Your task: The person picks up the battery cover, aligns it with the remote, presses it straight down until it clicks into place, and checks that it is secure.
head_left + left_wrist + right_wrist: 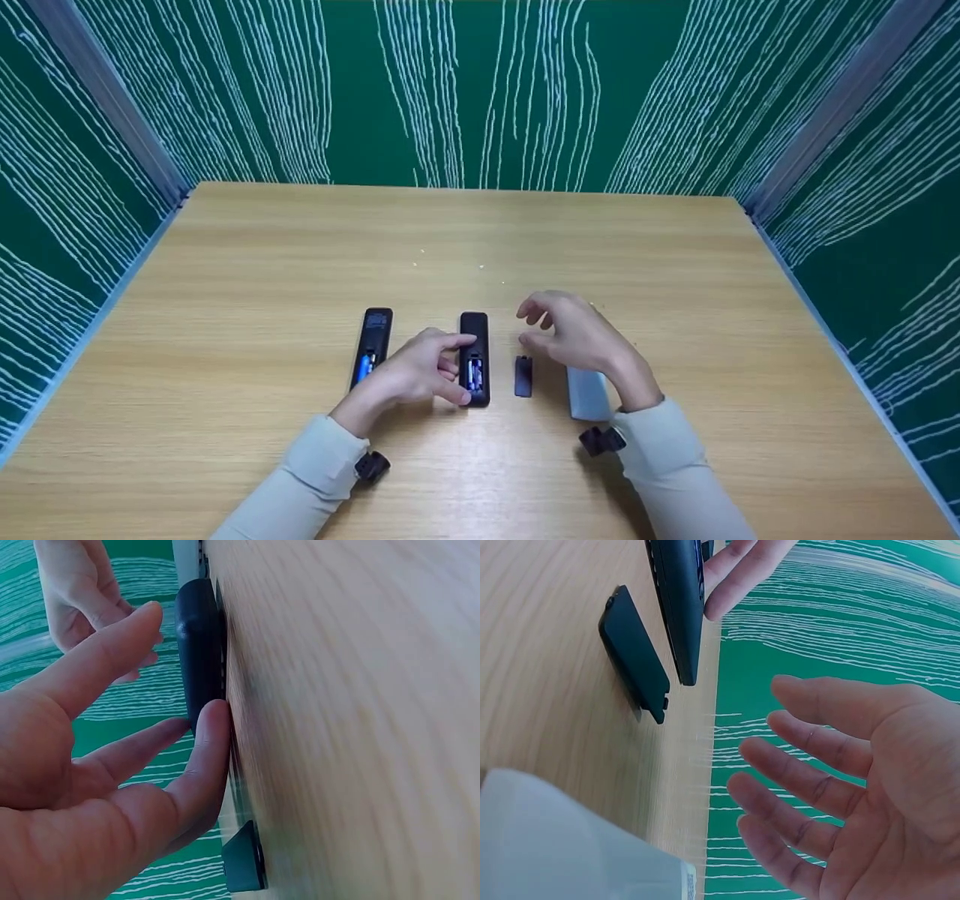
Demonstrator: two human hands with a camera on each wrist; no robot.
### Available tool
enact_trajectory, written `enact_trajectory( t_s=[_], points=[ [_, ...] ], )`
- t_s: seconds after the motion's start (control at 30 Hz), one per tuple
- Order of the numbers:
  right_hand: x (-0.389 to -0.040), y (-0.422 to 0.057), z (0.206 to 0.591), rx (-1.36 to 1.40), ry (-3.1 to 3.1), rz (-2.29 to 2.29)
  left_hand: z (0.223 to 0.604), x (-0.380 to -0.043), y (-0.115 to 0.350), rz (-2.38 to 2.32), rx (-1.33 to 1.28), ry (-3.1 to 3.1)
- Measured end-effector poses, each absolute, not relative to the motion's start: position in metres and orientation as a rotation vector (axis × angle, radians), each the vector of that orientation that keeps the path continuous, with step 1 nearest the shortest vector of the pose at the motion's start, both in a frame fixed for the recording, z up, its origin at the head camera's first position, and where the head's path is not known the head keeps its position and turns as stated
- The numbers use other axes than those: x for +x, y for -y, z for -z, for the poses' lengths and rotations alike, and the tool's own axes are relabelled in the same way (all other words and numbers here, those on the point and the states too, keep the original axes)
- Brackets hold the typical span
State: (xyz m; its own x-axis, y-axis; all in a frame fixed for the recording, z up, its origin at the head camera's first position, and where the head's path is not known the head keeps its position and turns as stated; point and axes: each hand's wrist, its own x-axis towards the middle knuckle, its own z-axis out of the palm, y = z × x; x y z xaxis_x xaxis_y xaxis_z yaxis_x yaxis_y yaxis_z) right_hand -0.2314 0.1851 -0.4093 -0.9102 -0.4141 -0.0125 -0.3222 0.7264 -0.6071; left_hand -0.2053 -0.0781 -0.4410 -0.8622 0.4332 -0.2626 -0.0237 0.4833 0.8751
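A black remote control (pixel 473 322) lies face down in the middle, its battery compartment uncovered with batteries inside. My left hand (pixel 420 366) is over its left side, the thumb touching the lower left corner and the index finger reaching over the back. In the left wrist view, that remote (pixel 199 645) appears edge-on beside the spread fingers. Right of it lies a dark battery cover (pixel 523 376), loose on the table. My right hand (pixel 574 330) hovers above and right of the cover, holding nothing, its fingers loosely bent.
A second black remote (pixel 375 322), with a blue battery visible in its back, lies to the left, partly hidden by my left hand. A pale grey box-like object (pixel 587 394) lies under my right wrist. Small white specks dot the wooden table (pixel 300 247); green patterned walls surround it.
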Motion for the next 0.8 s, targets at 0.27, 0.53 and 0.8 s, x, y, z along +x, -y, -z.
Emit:
enact_trajectory(
  t_s=[0.27,0.53,0.8],
  points=[
    [-0.2319,-0.1846,0.4096,-0.600,-2.775,0.927,0.4401,-0.2045,0.0774,-1.358,0.326,-2.293],
    [-0.2331,-0.1847,0.4119,-0.605,-2.750,0.913,0.4409,-0.2043,0.0774,-1.344,0.361,-2.336],
    [-0.2347,-0.1841,0.4182,-0.641,-2.726,0.879,0.4404,-0.2039,0.0766,-1.334,0.355,-2.340]
  ],
)
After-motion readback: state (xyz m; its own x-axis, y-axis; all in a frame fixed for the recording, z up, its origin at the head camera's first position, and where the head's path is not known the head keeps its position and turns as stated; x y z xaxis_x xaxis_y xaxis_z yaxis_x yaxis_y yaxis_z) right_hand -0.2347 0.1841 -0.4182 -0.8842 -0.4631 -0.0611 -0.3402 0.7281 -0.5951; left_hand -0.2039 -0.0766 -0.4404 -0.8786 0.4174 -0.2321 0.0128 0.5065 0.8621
